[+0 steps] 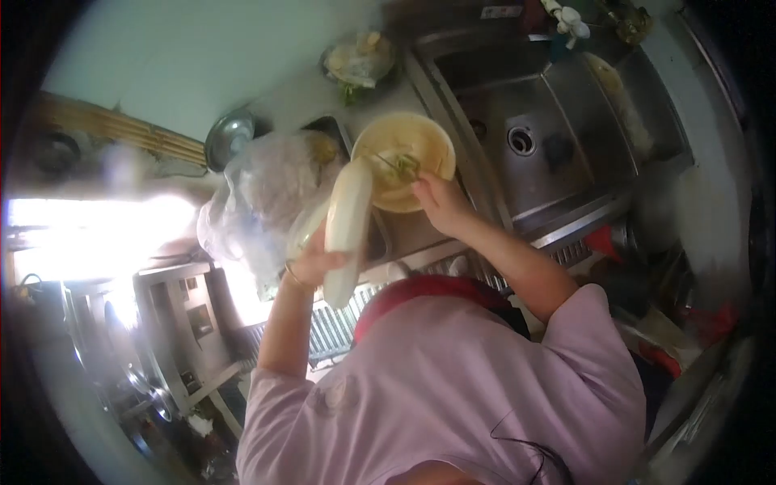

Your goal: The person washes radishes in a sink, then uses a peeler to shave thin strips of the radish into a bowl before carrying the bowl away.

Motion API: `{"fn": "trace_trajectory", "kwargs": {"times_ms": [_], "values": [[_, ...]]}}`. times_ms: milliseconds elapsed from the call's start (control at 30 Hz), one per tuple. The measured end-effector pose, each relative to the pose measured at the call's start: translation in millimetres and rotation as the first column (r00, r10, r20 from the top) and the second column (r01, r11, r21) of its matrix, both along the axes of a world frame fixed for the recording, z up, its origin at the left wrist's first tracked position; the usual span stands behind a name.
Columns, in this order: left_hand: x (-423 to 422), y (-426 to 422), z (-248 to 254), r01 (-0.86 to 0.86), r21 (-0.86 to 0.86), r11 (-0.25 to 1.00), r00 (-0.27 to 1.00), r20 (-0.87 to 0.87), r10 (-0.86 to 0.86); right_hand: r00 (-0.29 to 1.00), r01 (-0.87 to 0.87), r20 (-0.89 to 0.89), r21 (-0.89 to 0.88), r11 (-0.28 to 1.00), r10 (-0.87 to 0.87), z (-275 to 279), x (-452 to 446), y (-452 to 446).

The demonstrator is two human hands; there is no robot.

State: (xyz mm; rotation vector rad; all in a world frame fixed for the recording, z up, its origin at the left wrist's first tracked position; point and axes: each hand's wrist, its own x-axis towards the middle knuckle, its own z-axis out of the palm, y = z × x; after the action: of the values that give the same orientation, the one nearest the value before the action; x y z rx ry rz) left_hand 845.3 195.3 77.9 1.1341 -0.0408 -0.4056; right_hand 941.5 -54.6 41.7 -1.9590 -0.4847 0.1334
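Note:
My left hand (318, 260) is closed round the edge of a white plate (349, 226), which is tilted steeply, almost on edge. Right of the plate is a large cream-coloured bowl (438, 139) with some green vegetable pieces (402, 166) in it. Over the bowl's right side, my right hand (438, 200) has its fingertips at the greens, bent together. A clear, shiny object (307, 228), too blurred to name, shows just left of the plate.
A plastic bag (271, 174) lies left of the bowl, by a metal lid (229, 139). Behind stands a dish of food (356, 63). A two-basin metal sink (525, 174) is on the right. Gas-stove-like metal shelving (174, 323) stands at lower left.

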Motion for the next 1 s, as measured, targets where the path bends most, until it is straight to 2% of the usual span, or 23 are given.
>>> {"fn": "trace_trajectory", "kwargs": {"times_ms": [33,133,200,300,400,500,600,633,733,833,933,1000], "values": [[-2,-1,5,-0.019,0.032,0.999,0.999,-0.042,0.021,1.000,-0.023,0.006,0.036,0.999,0.023,23,-7,5],[5,1,7,0.056,0.143,0.988,0.996,-0.076,-0.045,0.991,-0.125,-0.056,-0.134,0.983,0.118,53,-4,4],[6,9,-6,0.043,0.275,0.960,0.995,-0.101,-0.015,0.988,-0.139,-0.087,-0.123,0.983,0.129,29,-3,-5],[-1,6,-12,0.019,0.274,0.961,0.992,-0.123,0.015,0.989,-0.134,-0.074,-0.119,0.984,0.126,14,-4,-11],[1,7,-18,0.056,0.391,0.919,0.998,-0.016,-0.054,0.993,-0.113,-0.050,-0.143,0.983,0.107,19,-7,-15],[9,-2,-6,-0.094,0.733,0.673,0.956,0.256,-0.145,0.997,-0.075,-0.008,-0.103,0.992,0.075,22,-5,-17],[22,-35,63,-0.005,0.930,0.368,0.982,0.075,-0.175,0.999,-0.035,-0.022,-0.113,0.993,0.033,28,2,-8],[21,-32,53,-0.055,0.931,0.361,0.979,0.122,-0.165,0.999,-0.019,-0.030,-0.133,0.991,0.016,32,7,-7],[20,-20,7,-0.055,0.602,0.796,0.966,0.235,-0.110,0.998,-0.060,0.014,-0.234,0.970,0.065,30,16,-11],[19,-19,3,-0.143,0.748,0.648,0.944,0.300,-0.138,0.997,-0.036,0.055,-0.253,0.967,0.051,14,19,-10],[22,-26,33,-0.104,0.970,0.218,0.946,0.164,-0.281,0.997,-0.044,-0.072,-0.152,0.987,0.033,8,10,-12],[22,-29,30,-0.098,0.977,0.191,0.954,0.147,-0.261,0.995,-0.053,-0.092,-0.225,0.973,0.033,5,12,-12]]}}
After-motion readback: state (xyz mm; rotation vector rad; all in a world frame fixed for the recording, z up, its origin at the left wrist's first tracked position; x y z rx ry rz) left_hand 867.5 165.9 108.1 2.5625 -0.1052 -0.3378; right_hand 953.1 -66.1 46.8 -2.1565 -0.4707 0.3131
